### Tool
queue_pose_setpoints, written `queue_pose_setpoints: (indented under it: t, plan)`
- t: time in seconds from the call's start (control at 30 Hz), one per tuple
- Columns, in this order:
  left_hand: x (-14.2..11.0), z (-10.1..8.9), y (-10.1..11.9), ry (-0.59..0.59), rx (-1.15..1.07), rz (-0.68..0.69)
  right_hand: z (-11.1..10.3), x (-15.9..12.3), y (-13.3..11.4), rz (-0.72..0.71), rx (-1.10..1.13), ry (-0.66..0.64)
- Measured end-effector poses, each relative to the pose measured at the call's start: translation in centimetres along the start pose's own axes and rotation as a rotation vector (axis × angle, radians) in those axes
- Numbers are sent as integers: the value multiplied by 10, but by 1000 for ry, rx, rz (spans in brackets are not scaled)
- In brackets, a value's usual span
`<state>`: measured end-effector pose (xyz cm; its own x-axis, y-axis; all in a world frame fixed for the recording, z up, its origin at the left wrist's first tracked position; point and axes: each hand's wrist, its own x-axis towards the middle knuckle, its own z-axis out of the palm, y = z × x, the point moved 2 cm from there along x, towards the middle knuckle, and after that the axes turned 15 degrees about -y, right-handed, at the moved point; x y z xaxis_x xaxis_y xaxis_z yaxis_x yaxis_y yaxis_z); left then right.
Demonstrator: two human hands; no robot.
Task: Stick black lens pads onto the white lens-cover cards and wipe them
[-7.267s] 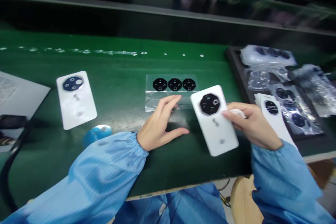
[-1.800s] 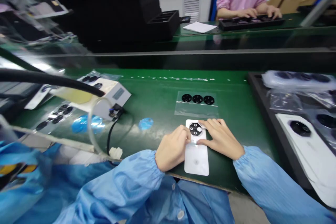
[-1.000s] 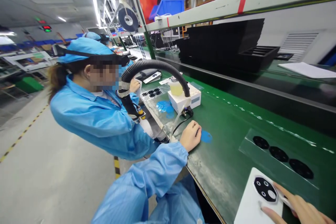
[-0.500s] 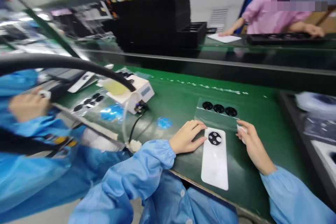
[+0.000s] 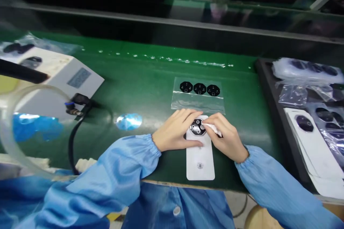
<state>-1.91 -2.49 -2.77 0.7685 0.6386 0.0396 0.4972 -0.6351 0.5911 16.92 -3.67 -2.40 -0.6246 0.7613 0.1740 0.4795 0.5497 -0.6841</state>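
A white phone back panel (image 5: 199,155) lies flat near the bench's front edge, with a black camera lens cover (image 5: 197,128) at its top end. My left hand (image 5: 177,130) rests on the panel's left side, thumb stretched across it below the lens cover and fingers along its top. Between the thumb and fingers of my right hand (image 5: 227,136) is a small white wipe (image 5: 215,128), held against the right side of the lens cover. Just beyond, a clear plastic sheet (image 5: 198,103) carries three black lens covers (image 5: 199,88).
A black tray (image 5: 271,114) on the right holds stacked white panels (image 5: 311,143) and bagged lens covers (image 5: 326,116). On the left stand a white device (image 5: 64,78) with a tube (image 5: 10,128) and blue film pieces (image 5: 129,121). Across the ledge a person's hands show.
My right hand has come left with the wipe onto the lens cover. My left hand reaches farther over the panel. The head view has tilted down and turned right.
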Motion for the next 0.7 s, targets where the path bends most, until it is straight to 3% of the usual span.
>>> queue_pose_setpoints:
  t: [0.13,0.27,0.53,0.7]
  plan:
    - [-5,-1,-2,-50,12,-23,8,2,-2,34,-84,-92]
    - [-8,-1,-1,-43,49,-39,7,5,-3,37,-61,-89]
    - [-8,0,-1,2,0,-168,-8,14,5,140,20,188]
    - [-9,3,2,58,-192,-117,-14,12,21,244,118,405]
